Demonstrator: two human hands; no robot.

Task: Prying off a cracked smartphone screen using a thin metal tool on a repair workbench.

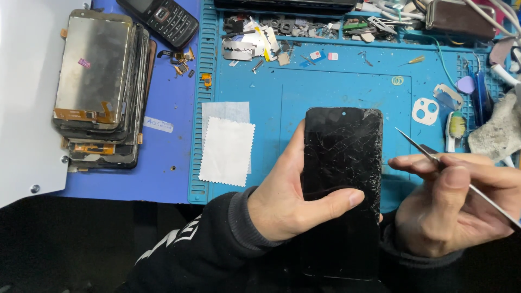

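A black smartphone with a badly cracked screen is held upright over the blue work mat. My left hand grips it from the left, thumb laid across the lower screen. My right hand is just right of the phone and holds thin metal tweezers. Their tip points up and to the left, close to the phone's right edge without touching it.
A stack of old phone screens lies at the left beside a black keypad phone. White wipes lie left of the phone. Small parts, a razor blade, a camera bezel and a brush are scattered over the mat.
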